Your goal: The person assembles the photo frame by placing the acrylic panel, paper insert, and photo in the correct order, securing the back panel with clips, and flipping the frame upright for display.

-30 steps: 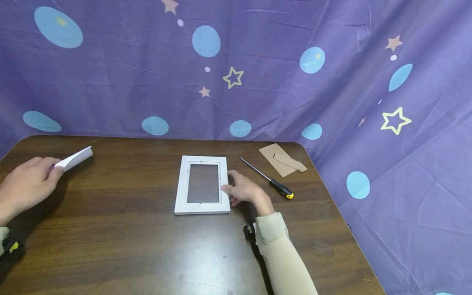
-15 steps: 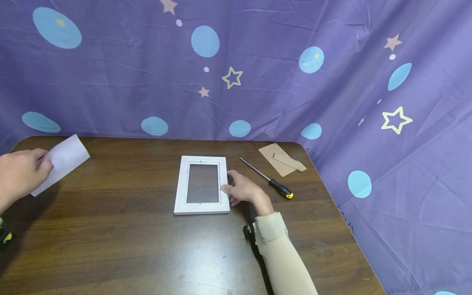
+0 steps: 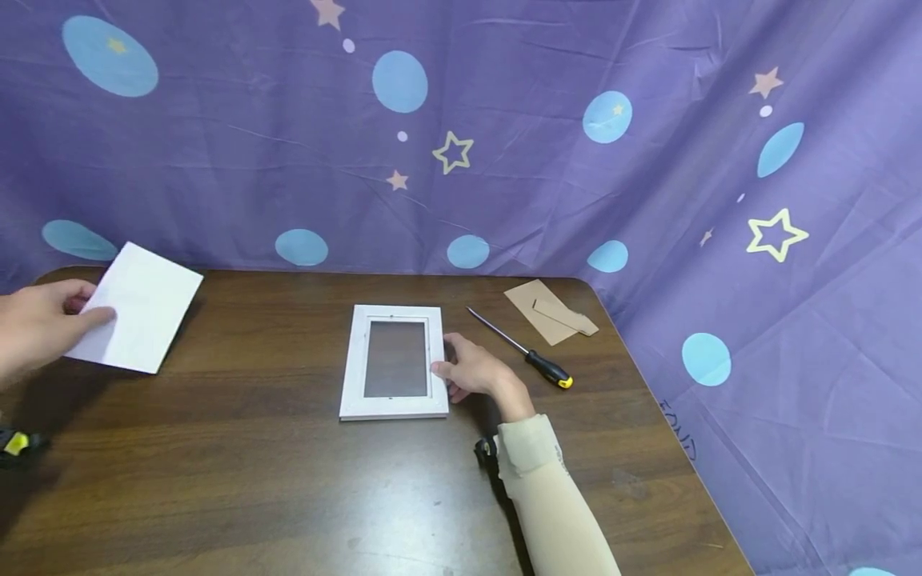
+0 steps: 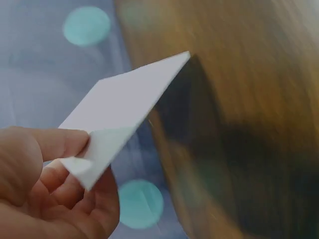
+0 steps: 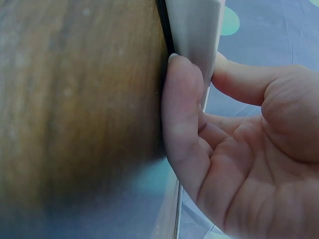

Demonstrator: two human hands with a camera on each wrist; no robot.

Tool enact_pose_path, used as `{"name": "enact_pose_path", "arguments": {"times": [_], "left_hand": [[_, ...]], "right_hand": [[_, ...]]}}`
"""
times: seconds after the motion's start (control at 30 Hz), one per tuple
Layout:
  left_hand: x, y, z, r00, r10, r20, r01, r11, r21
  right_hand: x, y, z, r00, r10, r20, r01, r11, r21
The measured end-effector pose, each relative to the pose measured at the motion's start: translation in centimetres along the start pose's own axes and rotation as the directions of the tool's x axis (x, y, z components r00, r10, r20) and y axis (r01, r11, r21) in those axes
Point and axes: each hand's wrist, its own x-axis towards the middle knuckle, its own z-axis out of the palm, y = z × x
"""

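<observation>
My left hand pinches a white rectangular sheet of paper or card by one edge, raised above the left back of the table. In the left wrist view, the thumb lies on the sheet's upper face, with the other fingers beneath and one corner bent. A white picture frame lies flat at mid-table, its opening showing a greyish brown surface. At the frame's right side, my right hand grips the edge, thumb on top; the right wrist view shows a finger against the side wall.
Right of the frame lies a screwdriver with a black and yellow handle. Behind it, near the right edge, rest a brown cardboard panel and a cardboard strip. A purple curtain hangs along the table's back and right.
My left hand has turned the sheet from edge-on to broad face toward the head camera, and moved slightly left. My right hand and the picture frame have stayed in place.
</observation>
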Motion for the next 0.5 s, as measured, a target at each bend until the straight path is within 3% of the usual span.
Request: {"name": "enact_pose_path", "arguments": {"times": [0.13,0.27,0.5], "left_hand": [[-1.0,3.2,-0.4,0.996,-0.002,0.087,0.005,0.999,-0.036],[-1.6,6.2,0.3,0.984,0.031,0.176,-0.011,0.993,-0.113],[-1.6,10.6,2.6,0.929,0.103,0.356,0.005,0.956,-0.292]], "right_hand": [[0.0,0.0,0.0,1.000,0.000,-0.002,0.000,1.000,-0.005],[0.1,0.0,0.0,1.000,-0.003,-0.007,0.003,1.000,-0.013],[0.0,0.0,0.0,1.000,-0.007,-0.015,0.006,1.000,-0.015]]}}
